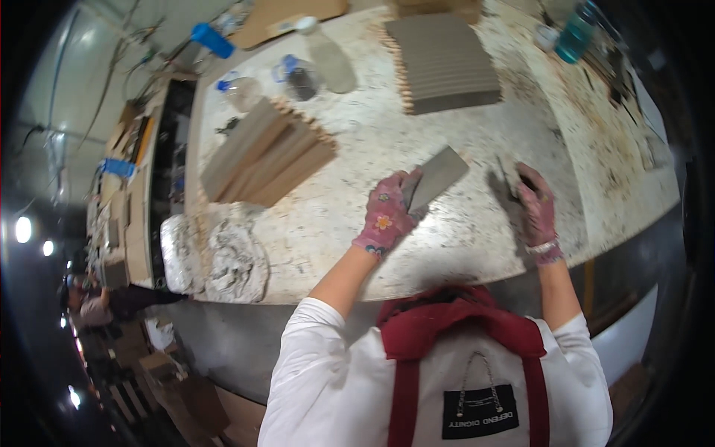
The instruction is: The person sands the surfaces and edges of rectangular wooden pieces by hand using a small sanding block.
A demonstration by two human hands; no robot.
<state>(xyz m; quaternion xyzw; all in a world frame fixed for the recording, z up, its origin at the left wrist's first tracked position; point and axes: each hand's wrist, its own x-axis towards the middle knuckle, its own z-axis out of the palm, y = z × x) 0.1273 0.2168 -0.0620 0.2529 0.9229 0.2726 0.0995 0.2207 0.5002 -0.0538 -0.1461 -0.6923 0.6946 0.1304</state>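
Note:
My left hand (387,214), in a pink flowered glove, grips one end of a flat grey rectangular piece (445,174), held at a slant over the worktable. In a matching glove, my right hand (539,212) is closed around a small, thin, pale piece (509,173) seen nearly edge-on; its kind cannot be made out. A gap separates the two hands. To the left lies a fanned stack of grey-brown strips (272,155) with knobby tan ends. A neater stack of grey strips (445,65), tan along its left side, lies farther off.
The scuffed white worktable (357,149) spreads out before me. Bottles and jugs, including a milky bottle (330,59) and a blue-lidded jug (299,78), stand at the far left. Crumpled plastic wrapping (234,261) lies at the near left edge. A teal bottle (576,36) stands far right. Another person (97,305) is at left.

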